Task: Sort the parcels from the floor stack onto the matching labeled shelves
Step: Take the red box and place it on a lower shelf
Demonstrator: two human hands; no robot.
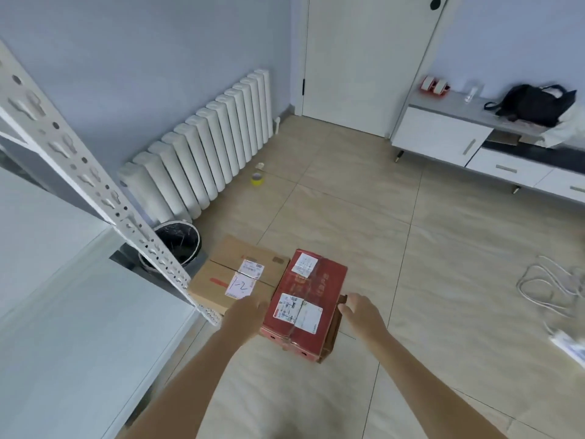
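A red parcel [308,299] with two white labels lies on the tiled floor in front of me. Beside it on the left sits a brown cardboard parcel [235,274] whose label is hand-marked "1-2". My left hand [250,312] touches the red parcel's left side, over the brown parcel's near corner. My right hand [359,312] is at the red parcel's right side, fingers loosely bent toward it; contact is not clear. The white metal shelf unit [95,191] rises at the left, its slotted post crossing in front of the brown parcel.
A black-lined waste bin [180,245] stands behind the shelf post. A white radiator [209,144] lines the wall, with a yellow tape roll [257,179] on the floor near it. White cables [550,286] lie at right; a low cabinet [459,137] and door [367,58] are beyond.
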